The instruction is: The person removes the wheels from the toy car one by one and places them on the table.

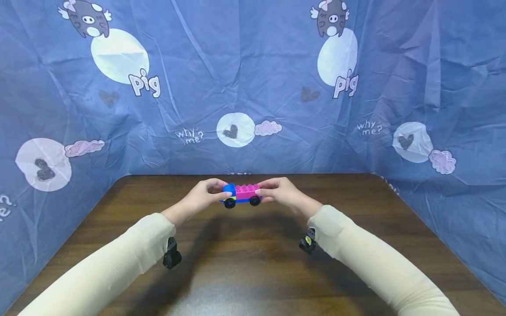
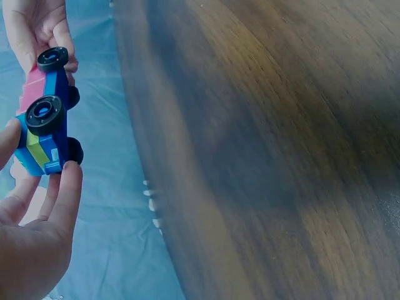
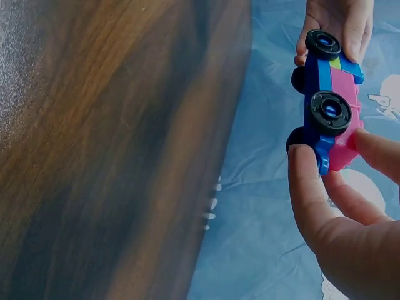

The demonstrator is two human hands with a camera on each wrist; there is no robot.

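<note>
A small toy car [image 1: 246, 193] built of blocks is held up over the table between both hands. It has a blue base, black wheels [image 3: 330, 113], a pink studded block [image 1: 247, 192] at the right end, and blue and lime green blocks at the left. The left hand [image 1: 202, 195] grips the blue end; in the left wrist view its thumb and fingers [image 2: 66, 195] lie around that end. Opposite it, the right hand [image 1: 285, 193] pinches the pink end. The right wrist view shows the right fingers [image 3: 306, 187] at the blue base and the thumb against the pink block.
A brown wooden table [image 1: 245, 267] lies below, with shadows of the arms on it. Blue printed cloth [image 1: 237, 87] hangs behind the table and along both sides. A black camera is strapped at each wrist, on cream sleeves [image 1: 118, 259].
</note>
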